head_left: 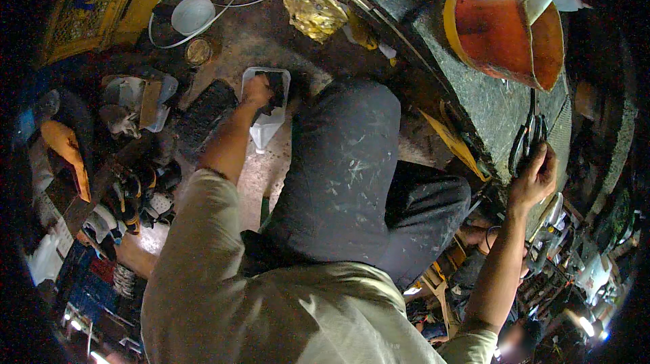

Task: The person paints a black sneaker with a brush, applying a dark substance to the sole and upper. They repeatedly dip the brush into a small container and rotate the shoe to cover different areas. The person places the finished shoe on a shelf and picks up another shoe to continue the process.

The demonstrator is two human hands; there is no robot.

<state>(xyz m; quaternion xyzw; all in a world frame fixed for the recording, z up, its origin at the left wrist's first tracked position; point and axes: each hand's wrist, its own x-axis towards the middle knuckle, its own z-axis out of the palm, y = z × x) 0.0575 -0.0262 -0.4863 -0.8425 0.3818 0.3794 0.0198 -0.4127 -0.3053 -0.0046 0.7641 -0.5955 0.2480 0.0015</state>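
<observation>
The left hand (257,90) dips into a thin plastic tub (267,117) on the floor, grip hidden. The right hand (535,178) closes on stiff black scissors (529,137), best held by the handles.

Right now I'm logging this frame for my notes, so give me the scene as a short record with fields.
left hand: reaching into a clear tub on the floor, on something dark
right hand: gripping black scissors on the bench
on bench: orange bucket with a white stick in it
floor: white bowl, yellow crate, gold foil lump
posture: crouched, dark trousers
</observation>
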